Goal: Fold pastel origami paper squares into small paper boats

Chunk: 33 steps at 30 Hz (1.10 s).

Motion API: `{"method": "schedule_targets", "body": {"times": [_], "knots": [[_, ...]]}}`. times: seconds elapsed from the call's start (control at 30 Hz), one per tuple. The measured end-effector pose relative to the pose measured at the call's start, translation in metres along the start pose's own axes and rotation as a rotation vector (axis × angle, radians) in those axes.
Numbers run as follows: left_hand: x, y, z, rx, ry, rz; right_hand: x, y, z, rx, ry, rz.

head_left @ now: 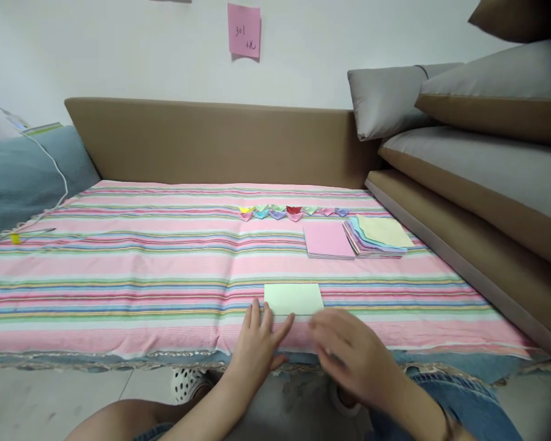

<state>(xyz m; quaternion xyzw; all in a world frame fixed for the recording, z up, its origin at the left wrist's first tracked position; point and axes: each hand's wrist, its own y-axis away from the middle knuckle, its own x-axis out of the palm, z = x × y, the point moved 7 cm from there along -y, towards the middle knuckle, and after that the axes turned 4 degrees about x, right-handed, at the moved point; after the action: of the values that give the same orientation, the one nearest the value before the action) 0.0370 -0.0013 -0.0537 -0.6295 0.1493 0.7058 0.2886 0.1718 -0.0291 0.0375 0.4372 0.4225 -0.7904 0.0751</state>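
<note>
A pale green sheet of paper (294, 298), rectangular as if folded in half, lies flat on the striped cloth in front of me. My left hand (257, 340) rests at its lower left, fingers spread, with fingertips at the paper's left and near edges. Close to the paper's lower right corner is my right hand (349, 352), smeared by motion, its fingers curved; whether they touch the paper I cannot tell. Farther back, several small folded paper boats (294, 211) in different colours stand in two rows.
A pink paper stack (329, 240) and a fanned stack of coloured paper (381, 236) lie at the right. Cushions (477, 159) are piled along the right side. A white cable (57, 165) runs down at the left. A pink note (244, 29) hangs on the wall.
</note>
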Motion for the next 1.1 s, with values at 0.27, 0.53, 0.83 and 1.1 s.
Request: {"method": "schedule_targets", "body": {"times": [0.27, 0.53, 0.83, 1.1], "knots": [[-0.021, -0.011, 0.010, 0.008, 0.082, 0.002, 0.063, -0.003, -0.064, 0.034, 0.008, 0.193], [-0.048, -0.031, 0.027, 0.029, 0.478, -0.201, 0.051, -0.023, -0.048, -0.038, -0.039, 0.131], [-0.080, -0.037, 0.022, 0.083, 0.568, -0.407, 0.028, -0.035, -0.036, 0.058, -0.169, 0.011], [-0.088, -0.039, 0.020, 0.111, 0.567, -0.394, 0.023, -0.038, -0.034, 0.077, -0.118, 0.024]]}}
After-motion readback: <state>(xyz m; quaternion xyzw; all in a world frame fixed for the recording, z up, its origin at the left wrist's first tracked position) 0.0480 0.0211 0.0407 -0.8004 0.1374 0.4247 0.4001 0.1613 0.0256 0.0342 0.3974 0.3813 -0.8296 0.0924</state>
